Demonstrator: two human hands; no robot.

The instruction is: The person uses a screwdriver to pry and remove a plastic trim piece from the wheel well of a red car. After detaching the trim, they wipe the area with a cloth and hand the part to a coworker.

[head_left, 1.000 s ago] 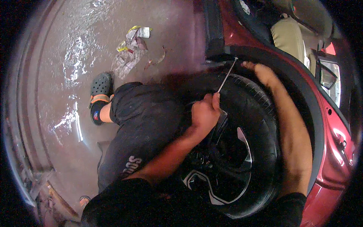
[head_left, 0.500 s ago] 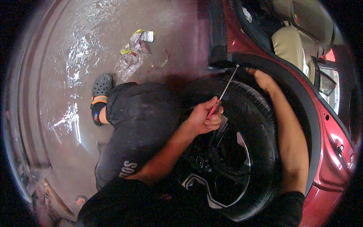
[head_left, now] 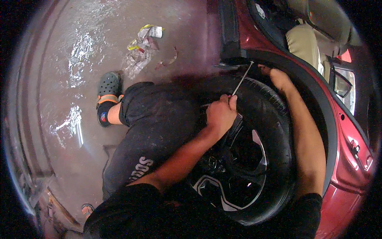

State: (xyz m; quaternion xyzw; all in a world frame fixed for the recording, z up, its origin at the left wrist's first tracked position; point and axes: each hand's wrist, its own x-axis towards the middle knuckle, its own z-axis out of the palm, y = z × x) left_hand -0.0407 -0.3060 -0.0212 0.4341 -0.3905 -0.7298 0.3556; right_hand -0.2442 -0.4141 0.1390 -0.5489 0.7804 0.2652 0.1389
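My left hand (head_left: 222,112) is closed around a screwdriver, its handle hidden inside the fist. The thin metal shaft of the screwdriver (head_left: 242,81) slants up and right, its tip near the front edge of the black wheel-arch liner (head_left: 292,65). Over the top of the tire (head_left: 274,107), my right hand (head_left: 280,79) reaches into the gap under the arch. Its fingers are bent close to the liner, right of the screwdriver tip; shadow hides whatever they pinch. Below my left hand is the black and silver wheel rim (head_left: 258,171).
The red car body (head_left: 346,159) curves along the right, with an open doorway showing a beige seat (head_left: 302,44). Crumpled wrappers (head_left: 141,51) lie on the wet floor (head_left: 71,91) at left. My bent leg (head_left: 159,107), with a clog (head_left: 109,85), is beside the wheel.
My left hand has turned over and moved slightly up and right, so the red handle no longer shows. The screwdriver tip has shifted slightly upward. My right fingers have curled more.
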